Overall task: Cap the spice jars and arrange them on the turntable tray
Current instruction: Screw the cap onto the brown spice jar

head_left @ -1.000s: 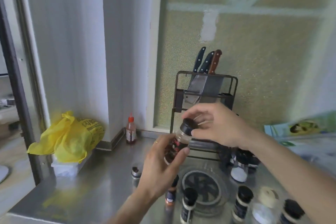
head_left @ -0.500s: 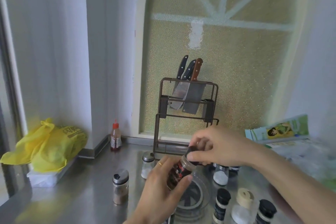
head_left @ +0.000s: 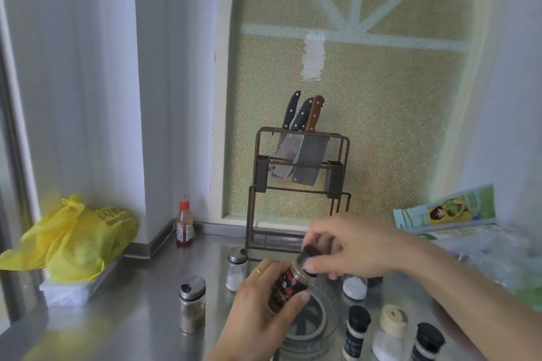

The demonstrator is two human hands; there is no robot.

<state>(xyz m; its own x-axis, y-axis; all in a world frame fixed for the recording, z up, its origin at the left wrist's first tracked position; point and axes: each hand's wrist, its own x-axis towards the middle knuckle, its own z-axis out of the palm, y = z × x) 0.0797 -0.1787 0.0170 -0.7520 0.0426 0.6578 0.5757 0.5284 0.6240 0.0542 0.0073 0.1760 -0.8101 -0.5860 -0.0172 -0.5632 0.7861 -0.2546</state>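
You hold a spice jar [head_left: 289,287] tilted in the air above the clear turntable tray [head_left: 328,328], which sits on the steel counter [head_left: 123,328]. Your left hand [head_left: 264,311] wraps the jar's body from below and the left, thumb across its dark red label, a ring showing on one finger. Your right hand [head_left: 352,246] comes in from the right and closes its fingertips on the black cap [head_left: 308,255] at the jar's top, so the jar lies between your two hands, with the cap end up and to the right. Whether the cap is fully seated, you cannot tell from here. To the left of your left hand a jar with a metal lid [head_left: 192,303] stands alone on the counter, and a small shaker [head_left: 237,271] of white powder stands just behind your left hand. To the right of the tray, under your right forearm, stand a black-capped jar [head_left: 356,331], a cream-capped jar [head_left: 391,331] and another black-capped jar [head_left: 426,341]; one more jar of white powder [head_left: 355,287] shows just under your right hand.
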